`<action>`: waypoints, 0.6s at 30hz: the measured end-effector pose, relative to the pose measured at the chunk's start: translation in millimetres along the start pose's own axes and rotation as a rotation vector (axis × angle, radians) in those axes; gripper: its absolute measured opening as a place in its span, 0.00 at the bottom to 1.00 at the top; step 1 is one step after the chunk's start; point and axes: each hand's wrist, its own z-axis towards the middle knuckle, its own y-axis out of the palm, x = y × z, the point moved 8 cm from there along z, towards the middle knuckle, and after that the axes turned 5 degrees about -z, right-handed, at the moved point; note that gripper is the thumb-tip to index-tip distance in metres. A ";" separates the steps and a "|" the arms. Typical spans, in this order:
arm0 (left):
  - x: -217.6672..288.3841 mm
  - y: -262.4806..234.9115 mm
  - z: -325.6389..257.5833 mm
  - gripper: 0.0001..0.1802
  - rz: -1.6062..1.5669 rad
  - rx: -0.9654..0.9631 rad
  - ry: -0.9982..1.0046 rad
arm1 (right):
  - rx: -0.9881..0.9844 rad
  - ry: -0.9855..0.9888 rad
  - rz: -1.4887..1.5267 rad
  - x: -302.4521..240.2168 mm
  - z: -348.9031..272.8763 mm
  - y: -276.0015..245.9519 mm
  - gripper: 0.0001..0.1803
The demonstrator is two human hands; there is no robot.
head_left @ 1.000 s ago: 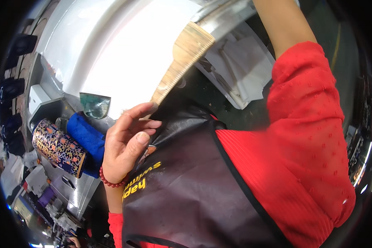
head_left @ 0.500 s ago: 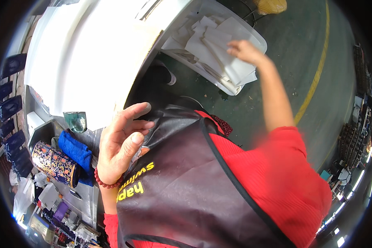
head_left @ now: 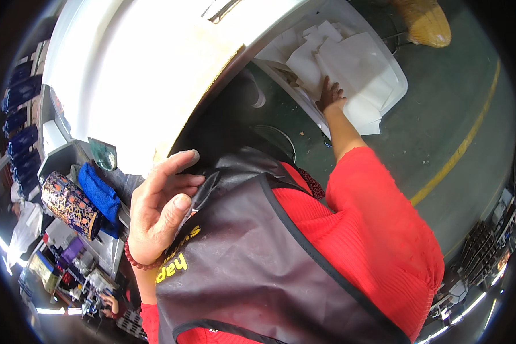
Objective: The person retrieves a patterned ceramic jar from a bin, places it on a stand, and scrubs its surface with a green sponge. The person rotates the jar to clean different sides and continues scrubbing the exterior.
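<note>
My right hand reaches down into a white plastic bin on the floor. Its fingers are spread over the loose white sheets there, and none is seen lifted. Nearer to me, my left hand, with a red bead bracelet at the wrist, hovers in front of my dark apron. Its fingers are half bent and the thumb stands apart from them. A small dark-edged thing shows just past the fingertips; whether the hand touches it I cannot tell.
A glaring white work surface fills the upper left. Beside it lie a patterned cylinder and a blue cloth. A yellow ribbed object stands beyond the bin. A yellow line crosses the floor. Another person is far off, lower left.
My right hand has come down from above the bin's right side onto the sheets at its near side. The left hand stays half bent by the apron. The whole view has shifted.
</note>
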 end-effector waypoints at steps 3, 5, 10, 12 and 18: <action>0.1 2.0 8.4 0.37 0.018 0.033 -0.010 | -0.014 -0.013 0.024 19.3 49.8 14.2 0.37; -0.8 5.5 14.4 0.37 -0.006 0.032 -0.043 | 0.100 -0.005 0.173 55.7 88.6 -5.7 0.28; 2.7 14.7 29.0 0.37 0.009 0.004 -0.051 | 0.359 0.182 0.313 187.1 121.2 -75.9 0.22; 1.9 16.5 32.9 0.37 0.005 0.004 -0.064 | 0.340 0.295 0.349 205.6 121.0 -85.0 0.28; -1.6 17.4 37.5 0.36 -0.020 0.000 -0.117 | 0.638 -0.108 0.082 43.1 92.7 -75.5 0.38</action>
